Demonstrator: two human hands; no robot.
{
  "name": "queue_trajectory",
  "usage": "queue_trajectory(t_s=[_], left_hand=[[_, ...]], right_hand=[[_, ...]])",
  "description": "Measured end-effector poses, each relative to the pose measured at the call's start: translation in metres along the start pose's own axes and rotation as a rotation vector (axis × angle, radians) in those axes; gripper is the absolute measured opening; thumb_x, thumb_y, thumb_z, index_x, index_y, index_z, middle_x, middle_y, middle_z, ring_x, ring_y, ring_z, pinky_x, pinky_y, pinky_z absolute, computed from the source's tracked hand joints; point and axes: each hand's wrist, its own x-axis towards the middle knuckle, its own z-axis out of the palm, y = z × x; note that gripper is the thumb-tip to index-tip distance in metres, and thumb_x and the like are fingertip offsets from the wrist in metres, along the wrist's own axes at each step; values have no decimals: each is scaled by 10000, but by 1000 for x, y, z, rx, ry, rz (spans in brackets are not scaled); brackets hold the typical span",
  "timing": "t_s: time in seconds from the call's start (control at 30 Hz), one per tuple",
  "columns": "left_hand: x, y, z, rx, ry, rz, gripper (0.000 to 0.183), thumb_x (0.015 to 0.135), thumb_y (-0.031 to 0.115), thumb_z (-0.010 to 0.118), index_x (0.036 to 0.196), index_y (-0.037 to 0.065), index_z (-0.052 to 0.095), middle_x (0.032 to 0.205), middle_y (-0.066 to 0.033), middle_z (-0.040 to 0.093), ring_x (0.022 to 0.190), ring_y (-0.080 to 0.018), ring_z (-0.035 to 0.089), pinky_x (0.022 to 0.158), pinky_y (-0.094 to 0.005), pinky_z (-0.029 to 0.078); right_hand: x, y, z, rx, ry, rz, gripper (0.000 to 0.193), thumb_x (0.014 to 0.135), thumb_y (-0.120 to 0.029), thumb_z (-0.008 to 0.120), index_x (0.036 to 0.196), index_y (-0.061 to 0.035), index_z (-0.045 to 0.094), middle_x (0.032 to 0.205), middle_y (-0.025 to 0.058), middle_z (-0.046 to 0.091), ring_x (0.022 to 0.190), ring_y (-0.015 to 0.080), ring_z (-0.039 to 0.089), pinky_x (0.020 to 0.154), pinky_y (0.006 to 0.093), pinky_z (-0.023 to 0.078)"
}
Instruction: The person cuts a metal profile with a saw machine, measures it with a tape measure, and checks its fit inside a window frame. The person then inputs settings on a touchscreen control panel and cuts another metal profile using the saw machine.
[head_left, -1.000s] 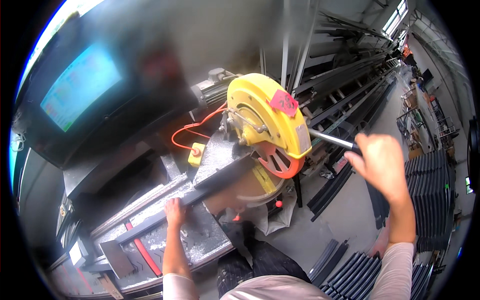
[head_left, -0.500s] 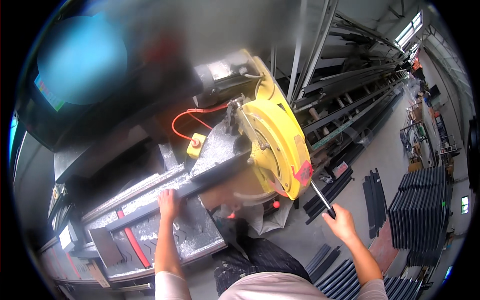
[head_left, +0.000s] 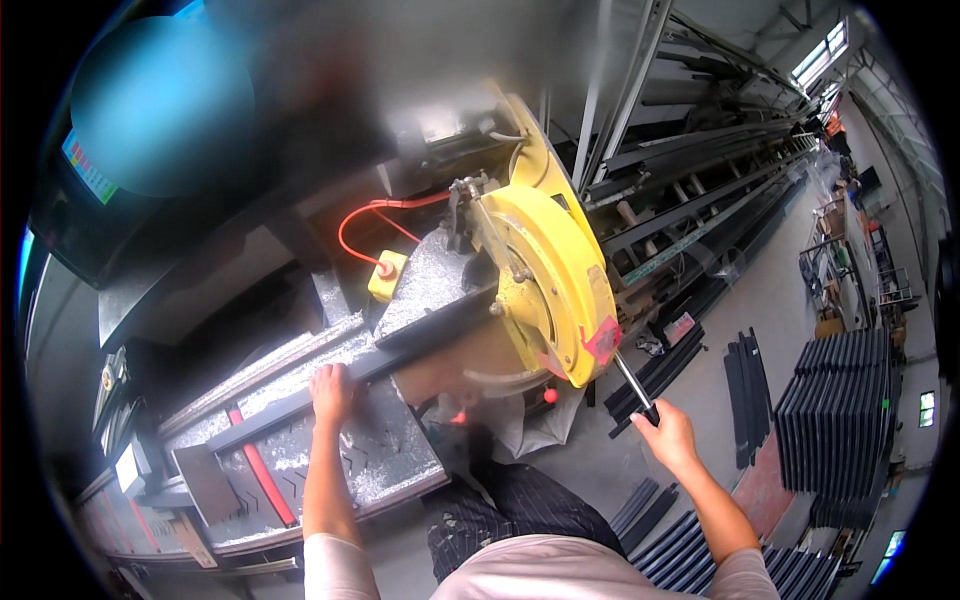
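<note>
A yellow cut-off saw with a rounded blade guard stands in the middle, over the end of a metal bench. My right hand is closed round the black grip at the end of its silver handle. A long dark metal bar lies across the bench and runs in beside the saw's guard. My left hand is closed over this bar, its fingers bent across the top edge and the palm side hidden. The guard and bar hide most of the blade.
Pale metal shavings coat the saw bed. A yellow switch box with an orange cable sits behind the bar, and a red strip crosses the bench. Stacked dark profiles stand at right; long bars fill a rack behind the saw.
The whole view has shifted slightly. Both hands keep their places on the bar and the saw handle; the saw looks much the same.
</note>
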Motion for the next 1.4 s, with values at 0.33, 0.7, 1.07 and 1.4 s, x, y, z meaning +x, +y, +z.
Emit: queue_trajectory(t_s=[0.33, 0.7, 1.07, 1.4], left_hand=[[-1, 0, 3, -28, 94, 38, 276, 760, 165, 685, 990, 79, 559, 999, -129, 560, 1022, -335, 527, 914, -459, 377], [3, -3, 10, -12, 73, 60, 326, 752, 124, 694, 1039, 73, 547, 1013, -157, 550, 1025, -366, 520, 894, -471, 386], [8, -18, 18, 43, 22, 55, 260, 774, 163, 625, 982, 45, 524, 989, -163, 548, 991, -392, 524, 843, -502, 398], [11, -39, 24, 101, -24, 120, 322, 820, 216, 600, 1069, 27, 523, 1024, -207, 561, 1009, -404, 539, 833, -516, 420]], right_hand=[[-1, 8, 7, 23, 35, -36, 328, 835, -332, 719, 886, -26, 612, 703, 172, 629, 682, 382, 626, 611, 436, 482], [1, 19, 30, -20, 48, 30, 375, 839, -388, 711, 827, -37, 579, 671, 158, 603, 647, 382, 605, 581, 460, 470], [13, 53, 105, 18, 192, -9, 348, 832, -345, 707, 790, -31, 564, 723, 167, 609, 665, 365, 609, 590, 488, 459], [1, 14, 6, 104, 98, -126, 290, 805, -274, 708, 813, -12, 584, 725, 190, 623, 710, 390, 636, 646, 475, 495]])
